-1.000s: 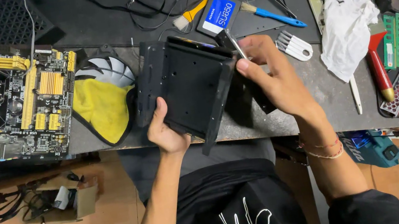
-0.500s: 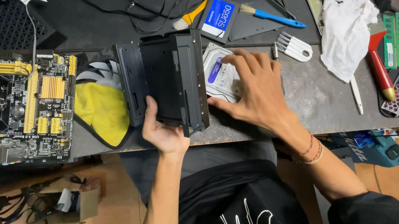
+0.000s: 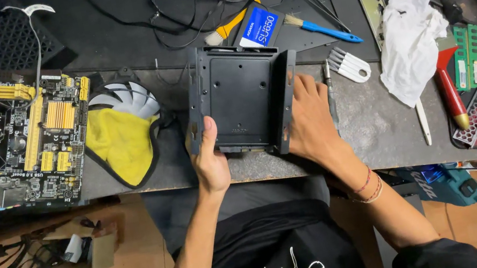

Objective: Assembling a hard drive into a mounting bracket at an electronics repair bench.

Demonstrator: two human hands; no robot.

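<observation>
Near the front edge of the grey workbench point(image 3: 381, 128), about midway along it, both hands hold a black metal drive bracket point(image 3: 242, 97) with its open side up. The left hand point(image 3: 209, 162) pinches the bracket's near left corner, thumb laid up along the left wall, while the right hand point(image 3: 310, 123) lies closed flat against the outside of the right wall. A yellow cloth point(image 3: 122, 141) lies to the left by the same edge, a screwdriver point(image 3: 331, 95) just beside the right hand

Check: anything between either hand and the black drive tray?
Nothing visible. The left hand grips the black drive tray at its near-left edge; the right hand lies against its right side wall. Direct contact at both.
</observation>
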